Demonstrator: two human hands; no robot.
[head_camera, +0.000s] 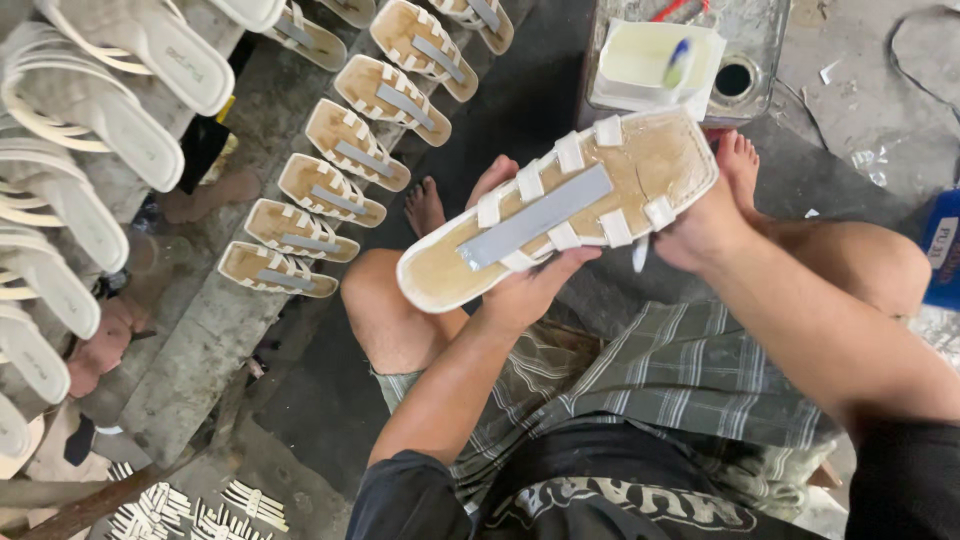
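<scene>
I hold a sandal upper (560, 210) bottom side up over my knees; its tan sole face carries a grey strip down the middle and white strap ends folded over the edges. My left hand (530, 290) grips it from underneath near the middle. My right hand (700, 230) holds the far end and also has a small white brush or stick (640, 255) poking out below the fingers.
A row of several similar upturned sandals (340, 170) lies on a concrete ledge at left, with white finished soles (90, 130) racked beyond. A metal can with a white glue tub (660, 55) stands ahead. Cut white straps (200, 510) lie on the floor.
</scene>
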